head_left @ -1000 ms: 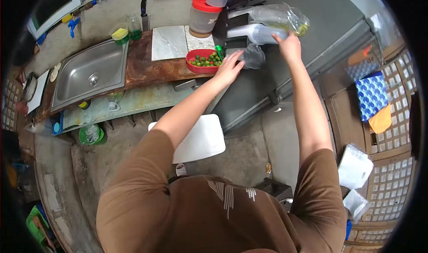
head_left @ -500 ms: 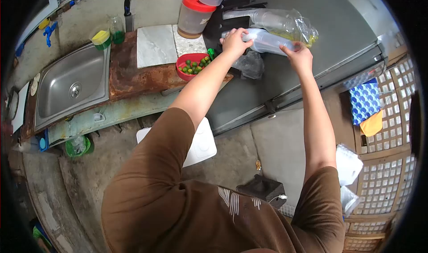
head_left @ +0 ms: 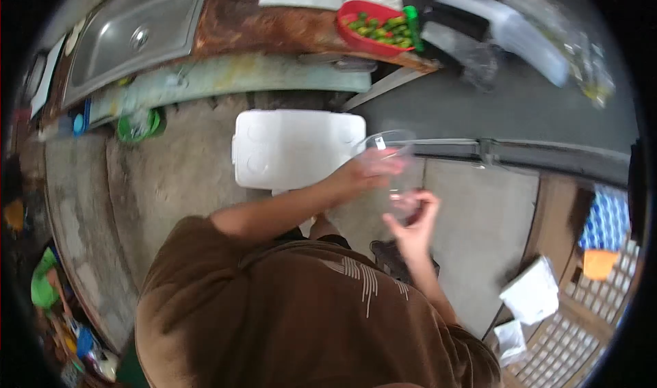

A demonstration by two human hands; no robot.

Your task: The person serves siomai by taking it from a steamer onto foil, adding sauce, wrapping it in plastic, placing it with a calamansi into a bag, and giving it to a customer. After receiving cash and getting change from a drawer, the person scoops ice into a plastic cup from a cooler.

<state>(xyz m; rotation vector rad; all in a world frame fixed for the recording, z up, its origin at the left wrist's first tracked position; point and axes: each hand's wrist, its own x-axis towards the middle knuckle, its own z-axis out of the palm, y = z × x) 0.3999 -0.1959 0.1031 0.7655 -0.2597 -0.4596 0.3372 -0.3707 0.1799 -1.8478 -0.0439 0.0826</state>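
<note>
A clear plastic cup [head_left: 397,177] is in front of my body, its wide rim toward the counter. My left hand [head_left: 373,169] wraps around it near the rim, and the fingers show through the plastic. Lower down, my right hand [head_left: 416,222] grips the cup's base between thumb and fingers. Motion blurs both hands somewhat. On the grey surface [head_left: 424,111] lies a sleeve of stacked plastic cups [head_left: 530,42], with a crumpled clear plastic bag [head_left: 475,59] beside it.
A red bowl of small green fruits [head_left: 373,35] stands on the rusty counter's edge [head_left: 274,29], left of the grey surface. The steel sink [head_left: 140,39] is farther left. Below, a white cooler box [head_left: 294,148] sits on the floor near a green bin [head_left: 139,124].
Both hands have drawn back from the stacked cups toward my body, now with a single cup between them. The stack stays on the grey surface. My view has tilted downward.
</note>
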